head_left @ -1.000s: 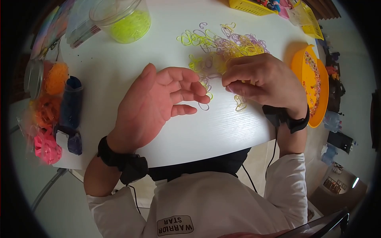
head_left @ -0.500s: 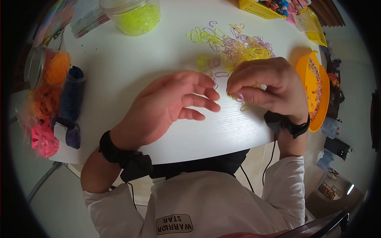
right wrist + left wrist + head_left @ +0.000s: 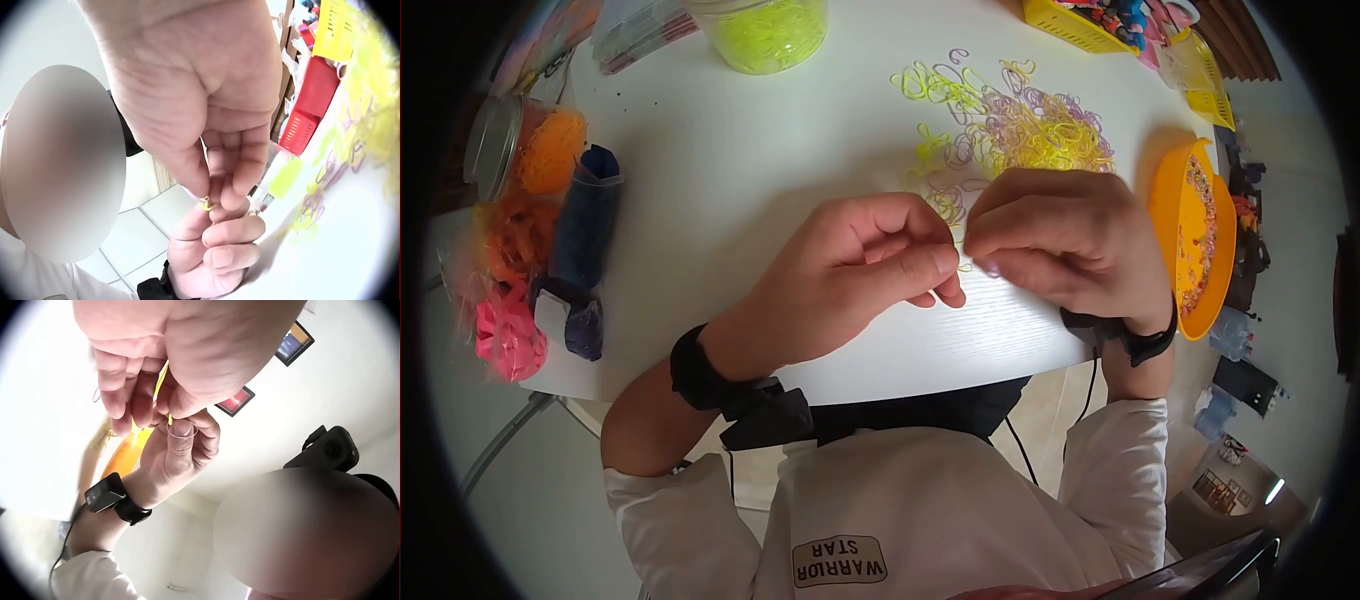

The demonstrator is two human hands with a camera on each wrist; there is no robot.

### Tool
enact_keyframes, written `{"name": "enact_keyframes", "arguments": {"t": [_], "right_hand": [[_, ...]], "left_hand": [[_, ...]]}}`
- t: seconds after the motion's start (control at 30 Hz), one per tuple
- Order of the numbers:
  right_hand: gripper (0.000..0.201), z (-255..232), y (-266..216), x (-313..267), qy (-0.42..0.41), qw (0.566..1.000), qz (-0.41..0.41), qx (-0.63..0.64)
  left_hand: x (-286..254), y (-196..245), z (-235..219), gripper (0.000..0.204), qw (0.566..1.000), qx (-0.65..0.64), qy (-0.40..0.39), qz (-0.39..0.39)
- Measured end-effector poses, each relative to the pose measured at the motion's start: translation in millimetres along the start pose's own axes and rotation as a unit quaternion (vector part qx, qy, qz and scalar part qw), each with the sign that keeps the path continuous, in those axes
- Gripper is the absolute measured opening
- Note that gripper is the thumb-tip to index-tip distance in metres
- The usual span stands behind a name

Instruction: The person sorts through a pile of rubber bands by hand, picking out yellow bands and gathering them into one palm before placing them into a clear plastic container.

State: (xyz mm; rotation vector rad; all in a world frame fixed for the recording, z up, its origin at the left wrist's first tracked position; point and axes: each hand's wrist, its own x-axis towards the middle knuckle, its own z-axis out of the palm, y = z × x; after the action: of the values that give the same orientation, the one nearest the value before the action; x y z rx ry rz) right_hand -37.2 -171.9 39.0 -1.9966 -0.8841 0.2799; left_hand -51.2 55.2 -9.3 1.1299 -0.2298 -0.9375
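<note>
Over the near part of the table, my left hand (image 3: 850, 275) and right hand (image 3: 1065, 235) meet at the fingertips. A yellow band (image 3: 161, 381) is pinched between thumb and index finger of my left hand (image 3: 187, 356). Facing it, my right hand (image 3: 178, 450) pinches with thumb and index finger; a thin pinkish loop (image 3: 182, 437) lies across that thumb. The right wrist view shows a bit of yellow band (image 3: 206, 204) at the touching fingertips. Loose yellow and purple bands (image 3: 1050, 135) lie piled just beyond my right hand.
A tub of lime bands (image 3: 770, 35) stands at the back. Bags of orange bands (image 3: 525, 240) and pink bands (image 3: 508, 335) lie at the left edge beside a dark blue roll (image 3: 587, 215). An orange bead tray (image 3: 1165, 215) is at the right, a yellow basket (image 3: 1080, 28) behind.
My left hand has moved right to meet the right hand, and its spread fingers have closed to a pinch. My right hand has stayed near its place, still pinching.
</note>
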Motion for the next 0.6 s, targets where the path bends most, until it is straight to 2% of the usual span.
{"name": "enact_keyframes", "arguments": {"t": [0.03,0.13,0.23,0.27,0.37,0.4,0.5,0.6], "right_hand": [[0.012,-4,-1,-1,0.005,1.0,-0.002,-0.003],[0.012,-19,9,-6,0.024,0.991,0.023,-0.133],[0.013,-26,20,-12,0.014,0.97,0.075,-0.229],[0.013,-29,18,-12,-0.007,0.965,0.097,-0.243],[0.013,-31,18,-16,0.019,0.958,0.094,-0.27],[0.013,-31,18,-17,0.029,0.956,0.093,-0.277],[0.016,-35,12,-21,0.057,0.948,0.085,-0.301],[0.013,-44,1,-35,0.034,0.94,0.094,-0.327]], "left_hand": [[-1,4,0,0.014,1.0,-0.001,0.006,-0.009],[-3,10,0,0.01,0.994,-0.095,0.048,0.007],[-5,10,-6,0.006,0.99,-0.124,0.052,0.037],[-5,11,-4,0.007,0.991,-0.103,0.072,0.052],[-5,7,-9,0.013,0.985,-0.16,0.038,0.052],[-5,10,-4,0.018,0.987,-0.14,0.066,0.052],[-5,11,-7,0.019,0.986,-0.154,0.055,0.03],[-3,12,-5,0.013,0.985,-0.156,0.071,0.004]]}}
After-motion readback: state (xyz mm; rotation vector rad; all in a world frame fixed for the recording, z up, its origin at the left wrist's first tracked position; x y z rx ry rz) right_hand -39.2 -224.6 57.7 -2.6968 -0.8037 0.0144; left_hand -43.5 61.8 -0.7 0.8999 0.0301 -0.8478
